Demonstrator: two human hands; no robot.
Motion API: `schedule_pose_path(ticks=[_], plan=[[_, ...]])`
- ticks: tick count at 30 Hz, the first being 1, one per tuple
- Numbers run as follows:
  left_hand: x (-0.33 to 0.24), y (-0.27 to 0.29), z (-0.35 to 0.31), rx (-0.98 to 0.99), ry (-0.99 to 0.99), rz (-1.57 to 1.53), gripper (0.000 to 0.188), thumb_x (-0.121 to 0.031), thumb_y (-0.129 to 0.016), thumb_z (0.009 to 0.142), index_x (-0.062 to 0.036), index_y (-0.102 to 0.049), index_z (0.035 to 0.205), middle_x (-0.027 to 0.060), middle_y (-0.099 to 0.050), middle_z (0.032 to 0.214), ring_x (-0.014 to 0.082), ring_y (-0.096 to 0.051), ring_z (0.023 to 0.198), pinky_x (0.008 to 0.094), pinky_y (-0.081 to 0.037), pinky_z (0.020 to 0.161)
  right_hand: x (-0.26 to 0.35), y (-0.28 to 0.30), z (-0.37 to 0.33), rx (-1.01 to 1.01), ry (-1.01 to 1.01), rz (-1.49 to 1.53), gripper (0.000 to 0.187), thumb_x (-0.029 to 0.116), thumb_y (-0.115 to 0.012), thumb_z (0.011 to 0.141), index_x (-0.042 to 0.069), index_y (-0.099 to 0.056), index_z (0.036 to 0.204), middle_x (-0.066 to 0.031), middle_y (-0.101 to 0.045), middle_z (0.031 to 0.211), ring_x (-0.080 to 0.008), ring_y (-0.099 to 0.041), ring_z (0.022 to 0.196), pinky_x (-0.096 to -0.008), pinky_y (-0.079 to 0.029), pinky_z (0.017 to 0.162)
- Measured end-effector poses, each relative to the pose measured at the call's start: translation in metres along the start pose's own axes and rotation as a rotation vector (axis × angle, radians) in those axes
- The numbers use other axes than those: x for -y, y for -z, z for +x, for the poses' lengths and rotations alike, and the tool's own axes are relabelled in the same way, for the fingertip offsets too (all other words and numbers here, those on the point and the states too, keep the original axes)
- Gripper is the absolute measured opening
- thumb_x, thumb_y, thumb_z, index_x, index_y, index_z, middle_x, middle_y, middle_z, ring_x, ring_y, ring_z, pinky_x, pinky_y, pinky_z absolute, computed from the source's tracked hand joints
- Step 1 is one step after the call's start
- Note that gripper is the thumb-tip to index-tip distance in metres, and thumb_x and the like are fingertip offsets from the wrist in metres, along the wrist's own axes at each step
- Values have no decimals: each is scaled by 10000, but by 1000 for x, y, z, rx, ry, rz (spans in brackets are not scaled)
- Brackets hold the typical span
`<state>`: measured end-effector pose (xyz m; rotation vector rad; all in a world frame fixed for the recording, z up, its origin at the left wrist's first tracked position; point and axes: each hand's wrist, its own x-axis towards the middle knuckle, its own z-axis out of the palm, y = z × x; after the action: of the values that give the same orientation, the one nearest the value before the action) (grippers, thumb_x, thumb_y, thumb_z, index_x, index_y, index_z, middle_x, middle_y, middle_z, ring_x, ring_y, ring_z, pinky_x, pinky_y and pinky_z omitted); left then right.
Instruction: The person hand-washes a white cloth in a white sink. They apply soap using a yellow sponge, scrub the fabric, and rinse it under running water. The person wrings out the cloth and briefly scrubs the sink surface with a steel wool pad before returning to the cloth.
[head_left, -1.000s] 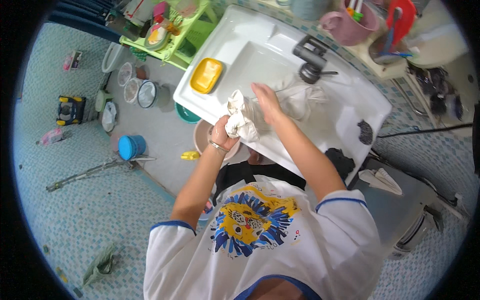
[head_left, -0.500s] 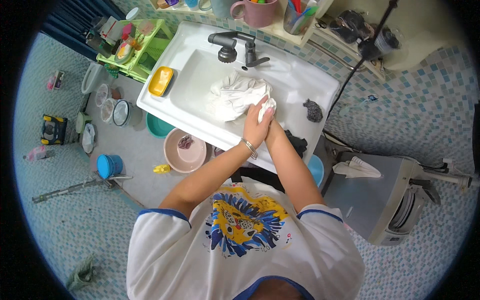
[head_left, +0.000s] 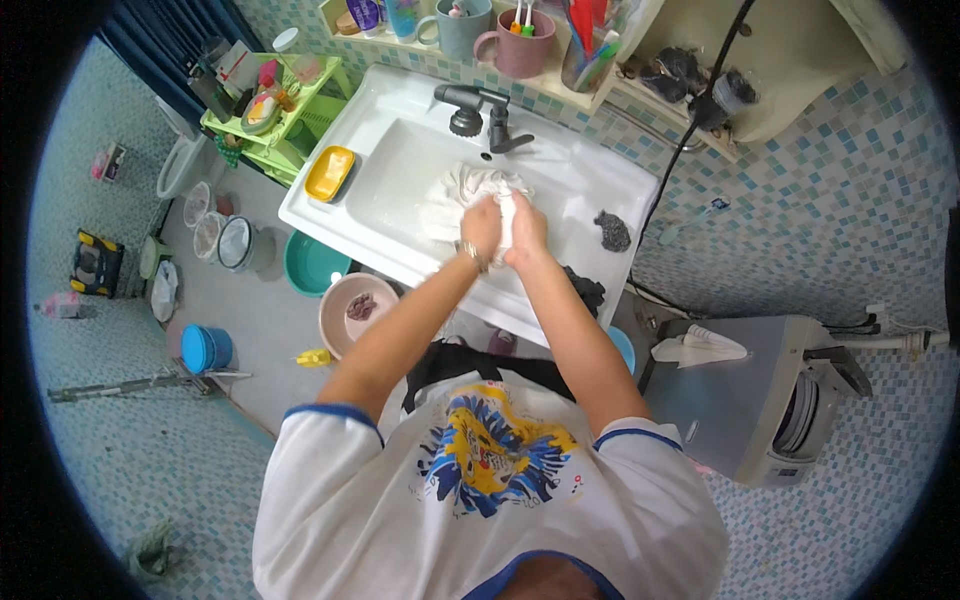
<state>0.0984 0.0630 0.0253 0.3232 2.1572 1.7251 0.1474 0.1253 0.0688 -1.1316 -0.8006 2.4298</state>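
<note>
A wet, bunched white cloth lies in the white sink, one part of it raised between my hands. My left hand, a bracelet at its wrist, is closed in a fist on the cloth. Right beside it, my right hand grips a fold of the same cloth, with the thumb side toward the left hand. Some fingertips are hidden. Beyond the cloth stands a dark grey faucet.
A yellow soap dish sits on the sink's left ledge. On the right ledge are a dark mesh scrubber and a black cloth. Below stand a pink basin and a green basin. Cups line the shelf behind.
My hands were pressed together around the cloth; now they are side by side, the left curled into a fist. The whole view has shifted slightly.
</note>
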Motion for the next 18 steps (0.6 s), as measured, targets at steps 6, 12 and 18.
schedule_pose_path(ticks=[6,12,18], plan=[[-33,3,-37,14,-226,63,429,-263,-533,865,-47,-493,1233,170,-534,1180,237,-518,1032,292,-379,907,-4,-1,9,-2,-3,-64,357,356,-589,805,31,-582,951,-65,-598,851,-199,-593,752,-295,-476,636],[-39,0,-58,-12,-368,34,408,-239,-564,841,-55,-529,1203,121,-624,973,168,-572,891,295,-430,807,20,4,33,129,-263,-37,490,416,-510,835,38,-509,1147,-122,-528,1130,-227,-534,997,-378,-449,837],[-55,1,-6,28,-161,-6,373,-286,-535,847,-87,-560,1162,195,-599,1029,305,-577,940,332,-434,817,-5,18,39,790,-402,370,423,434,-393,892,101,-498,1131,-82,-563,1040,-230,-563,928,-395,-470,805]])
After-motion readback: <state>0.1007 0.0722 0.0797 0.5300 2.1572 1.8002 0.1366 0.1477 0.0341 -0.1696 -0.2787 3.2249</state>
